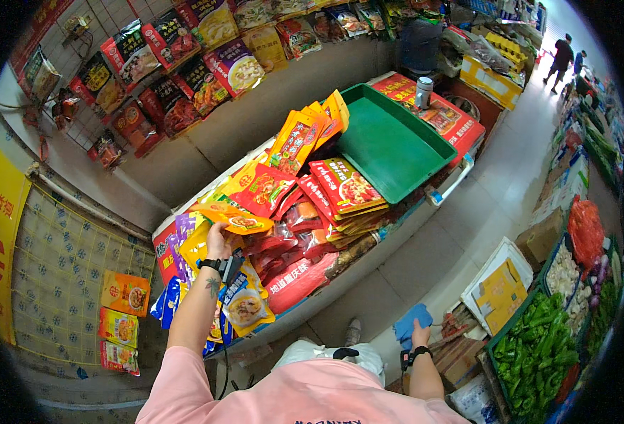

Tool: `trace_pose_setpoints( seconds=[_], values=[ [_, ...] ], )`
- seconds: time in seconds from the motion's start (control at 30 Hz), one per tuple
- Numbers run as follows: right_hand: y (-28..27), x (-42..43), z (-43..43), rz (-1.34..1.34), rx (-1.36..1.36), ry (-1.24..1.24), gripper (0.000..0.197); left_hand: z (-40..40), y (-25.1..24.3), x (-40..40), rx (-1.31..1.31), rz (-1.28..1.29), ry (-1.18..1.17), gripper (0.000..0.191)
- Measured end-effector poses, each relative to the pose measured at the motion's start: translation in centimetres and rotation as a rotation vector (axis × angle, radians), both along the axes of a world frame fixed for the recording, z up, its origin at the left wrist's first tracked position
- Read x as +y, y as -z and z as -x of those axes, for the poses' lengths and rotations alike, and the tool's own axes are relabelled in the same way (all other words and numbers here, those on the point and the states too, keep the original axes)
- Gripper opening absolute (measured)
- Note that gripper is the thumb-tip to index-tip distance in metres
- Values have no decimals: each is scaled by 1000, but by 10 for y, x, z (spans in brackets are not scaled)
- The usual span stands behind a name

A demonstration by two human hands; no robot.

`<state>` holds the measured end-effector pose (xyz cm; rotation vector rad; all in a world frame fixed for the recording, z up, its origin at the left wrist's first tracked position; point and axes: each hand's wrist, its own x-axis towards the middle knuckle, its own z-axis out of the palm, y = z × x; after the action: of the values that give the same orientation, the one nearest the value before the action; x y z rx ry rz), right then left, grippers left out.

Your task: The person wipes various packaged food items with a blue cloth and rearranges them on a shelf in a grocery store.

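Observation:
My left hand (218, 241) grips the edge of an orange seasoning packet (240, 218) over a heap of packets on the counter. Below it lie yellow, purple and blue packets, one a yellow-and-blue packet (245, 302) near the counter's front edge. My right hand (420, 335) hangs low on the right, off the counter, closed on a blue cloth (411, 320). Red packets (346, 185) are stacked in the middle, and several tall orange packets (297, 139) lean behind them. An empty green plastic tray (396, 143) rests to the right of the stacks.
A can (423, 93) stands behind the tray. More packets hang on the wall rack (174, 69) and on the left grid (52, 265). At the right are a crate of green peppers (537, 350), a red bag (586, 230) and cardboard boxes (457, 360). Two people (560, 61) are far down the aisle.

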<state>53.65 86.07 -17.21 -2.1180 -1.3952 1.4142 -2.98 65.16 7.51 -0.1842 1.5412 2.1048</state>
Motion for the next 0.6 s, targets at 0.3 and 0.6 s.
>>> trace_pose_setpoints(
  seconds=[0.3, 0.6],
  values=[
    [-151, 63, 103, -500, 693, -25, 35, -121, -84, 56, 267, -141, 325, 30],
    [-286, -7, 221, -769, 986, -347, 47, -235, -56, 135, 366, -103, 747, 23]
  ],
)
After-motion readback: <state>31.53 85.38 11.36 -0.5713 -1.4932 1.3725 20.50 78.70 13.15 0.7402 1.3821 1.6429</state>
